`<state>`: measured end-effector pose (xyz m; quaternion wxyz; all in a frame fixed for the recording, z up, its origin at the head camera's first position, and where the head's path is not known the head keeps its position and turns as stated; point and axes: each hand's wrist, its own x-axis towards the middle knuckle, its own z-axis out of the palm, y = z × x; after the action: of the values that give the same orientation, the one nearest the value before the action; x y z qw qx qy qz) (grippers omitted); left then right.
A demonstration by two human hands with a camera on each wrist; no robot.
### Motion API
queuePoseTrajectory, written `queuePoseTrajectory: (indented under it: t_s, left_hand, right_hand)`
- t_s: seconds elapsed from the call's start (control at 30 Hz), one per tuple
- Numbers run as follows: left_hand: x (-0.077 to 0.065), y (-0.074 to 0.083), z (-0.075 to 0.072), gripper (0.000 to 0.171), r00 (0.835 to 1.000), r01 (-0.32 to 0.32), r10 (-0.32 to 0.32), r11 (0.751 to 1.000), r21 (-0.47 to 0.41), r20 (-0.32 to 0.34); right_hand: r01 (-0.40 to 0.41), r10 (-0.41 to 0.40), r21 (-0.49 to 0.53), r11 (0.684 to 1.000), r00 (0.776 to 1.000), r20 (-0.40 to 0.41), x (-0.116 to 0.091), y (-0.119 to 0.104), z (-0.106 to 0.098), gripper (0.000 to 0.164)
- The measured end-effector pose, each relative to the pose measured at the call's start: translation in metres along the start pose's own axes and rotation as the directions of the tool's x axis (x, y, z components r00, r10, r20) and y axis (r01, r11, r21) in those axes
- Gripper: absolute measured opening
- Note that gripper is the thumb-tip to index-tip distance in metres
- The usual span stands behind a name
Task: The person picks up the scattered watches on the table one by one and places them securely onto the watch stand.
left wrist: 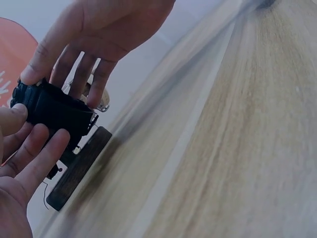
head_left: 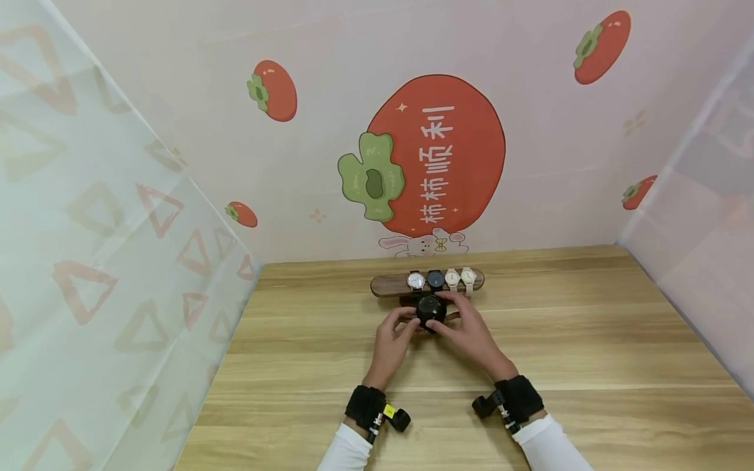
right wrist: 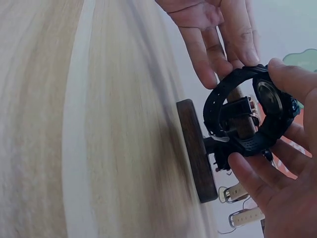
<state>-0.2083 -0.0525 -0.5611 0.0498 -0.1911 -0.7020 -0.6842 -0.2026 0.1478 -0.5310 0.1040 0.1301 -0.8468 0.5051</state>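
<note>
Both hands hold a black watch (head_left: 432,310) in front of a wooden watch stand (head_left: 389,285). My left hand (head_left: 391,343) pinches its left side between thumb and fingers. On the opposite side, my right hand (head_left: 473,332) grips the case with the thumb at the near edge and fingers beyond. The right wrist view shows the black strap (right wrist: 214,110) as a closed loop, face turned away from the table. Through that loop the end of the stand's bar (right wrist: 243,126) shows. The stand's dark base (right wrist: 195,148) rests on the table below.
Several watches hang on the bar: a white-faced watch (head_left: 415,280), a dark watch (head_left: 436,280) and pale-strapped watches (head_left: 468,276) at the right. The wood-grain table (head_left: 294,366) meets a printed backdrop (head_left: 318,163) just behind the stand.
</note>
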Motion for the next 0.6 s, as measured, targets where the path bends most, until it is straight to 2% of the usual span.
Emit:
queuePoseTrajectory:
  t_s: [0.23, 0.47, 0.6]
  left_hand:
    - [-0.0020, 0.0037, -0.0016, 0.025, 1.000, 0.019, -0.019, 0.999, -0.043, 0.002]
    - [-0.0034, 0.0079, -0.0048, 0.026, 0.999, 0.033, -0.033, 0.999, -0.025, 0.019]
    - [-0.0017, 0.0096, -0.0080, 0.033, 1.000, 0.004, -0.005, 1.000, 0.030, 0.031]
  right_hand:
    - [0.027, -0.027, 0.012, 1.000, 1.000, 0.014, -0.0005, -0.0013, -0.0005, 0.069]
    - [0.045, -0.046, 0.050, 0.998, 0.999, 0.015, -0.0010, -0.0005, -0.0033, 0.064]
    - [0.049, -0.055, 0.120, 0.991, 0.998, 0.041, -0.0006, -0.0001, -0.0036, 0.064]
